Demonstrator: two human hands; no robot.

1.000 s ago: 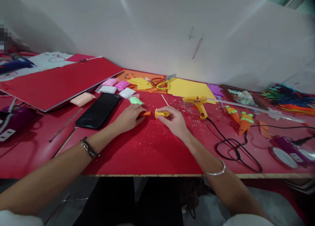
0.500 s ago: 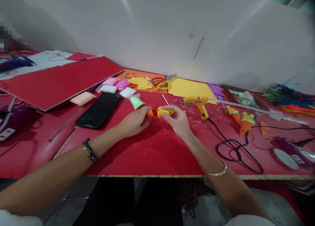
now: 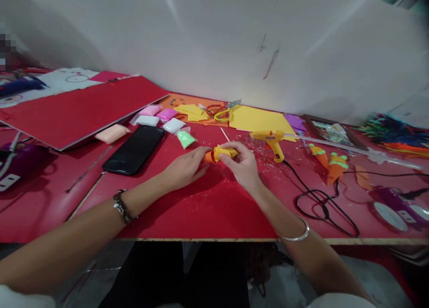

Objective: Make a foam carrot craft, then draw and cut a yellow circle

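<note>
Though small, vivid yellow piece (image 3: pixel 224 153); orange piece (image 3: pixel 209 157).

No text readable; marking (image 3: pixel 269 138) on yellow glue gun (image 3: pixel 276 148) too small, blurred.

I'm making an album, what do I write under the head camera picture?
Left hand holding an orange piece, right hand a yellow piece, above a red table near a yellow glue gun.
</note>
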